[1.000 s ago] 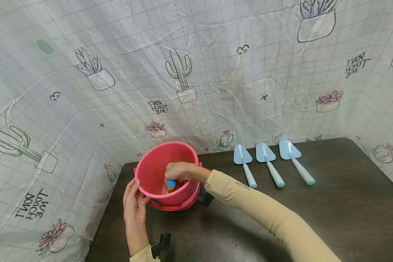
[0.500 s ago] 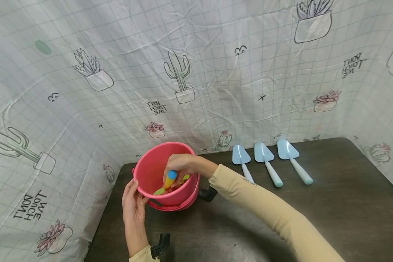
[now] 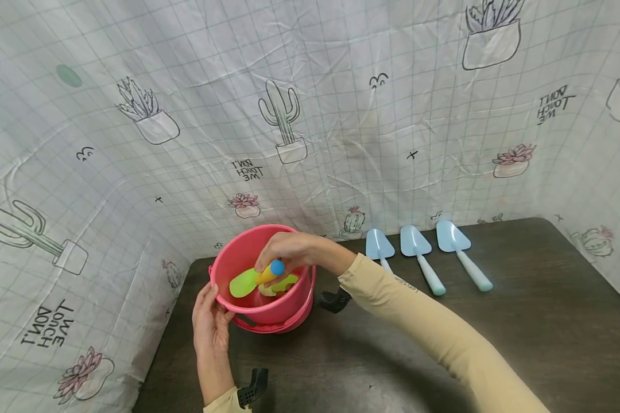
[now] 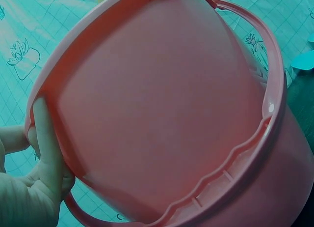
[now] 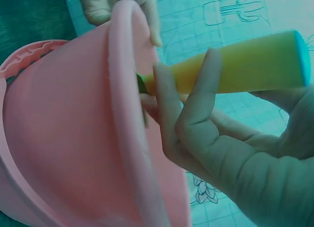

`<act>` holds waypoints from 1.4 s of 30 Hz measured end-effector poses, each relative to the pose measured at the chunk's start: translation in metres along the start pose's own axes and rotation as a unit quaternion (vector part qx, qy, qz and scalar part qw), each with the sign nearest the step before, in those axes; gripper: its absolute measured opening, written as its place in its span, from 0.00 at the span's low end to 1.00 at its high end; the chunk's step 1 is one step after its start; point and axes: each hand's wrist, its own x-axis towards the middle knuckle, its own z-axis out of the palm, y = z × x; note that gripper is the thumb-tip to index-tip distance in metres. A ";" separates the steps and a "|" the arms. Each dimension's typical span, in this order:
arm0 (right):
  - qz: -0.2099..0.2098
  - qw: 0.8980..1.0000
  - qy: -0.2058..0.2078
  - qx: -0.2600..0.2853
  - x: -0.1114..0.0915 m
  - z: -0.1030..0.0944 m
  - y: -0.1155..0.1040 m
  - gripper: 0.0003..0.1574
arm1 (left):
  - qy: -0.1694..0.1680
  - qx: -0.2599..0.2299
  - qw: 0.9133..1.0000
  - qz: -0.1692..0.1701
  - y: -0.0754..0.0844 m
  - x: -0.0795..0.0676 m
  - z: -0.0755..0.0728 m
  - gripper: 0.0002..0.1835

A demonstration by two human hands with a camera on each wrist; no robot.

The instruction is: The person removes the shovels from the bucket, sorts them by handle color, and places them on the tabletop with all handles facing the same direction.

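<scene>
A pink bucket [image 3: 289, 314] stands on the dark table, its handle hanging at the front. My left hand [image 3: 212, 324] grips the bucket's left rim, thumb and fingers on either side of it, as the left wrist view also shows. Inside the bucket's mouth, my right hand [image 3: 291, 250] holds a toy shovel [image 3: 243, 283] by its yellow, blue-ended handle [image 5: 250, 65]. The shovel's green blade points left within the bucket. Under the right hand, more green pieces [image 3: 288, 283] are partly seen inside; their kind is hidden.
Three light-blue trowels, a left one [image 3: 379, 245], a middle one [image 3: 415, 241] and a right one [image 3: 453, 236], lie in a row on the table [image 3: 522, 332] right of the bucket. A patterned curtain [image 3: 341, 115] stands behind and to the left.
My right hand has risen and drawn back rightward, bringing the shovel's green blade up into view and tilting its handle to the right. The left hand stays on the rim.
</scene>
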 end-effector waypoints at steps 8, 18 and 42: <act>0.009 1.000 -0.001 0.024 -0.012 -0.007 -0.004 0.28 | 0.001 -0.001 1.000 0.001 0.000 0.001 0.000 0.15; -0.007 0.998 -0.039 0.040 -0.019 -0.018 0.000 0.30 | 0.003 0.000 1.000 0.004 0.000 0.001 0.002 0.14; -0.043 0.981 -0.007 0.187 -0.059 -0.044 0.012 0.29 | 0.009 -0.008 1.000 0.010 -0.002 0.001 0.001 0.12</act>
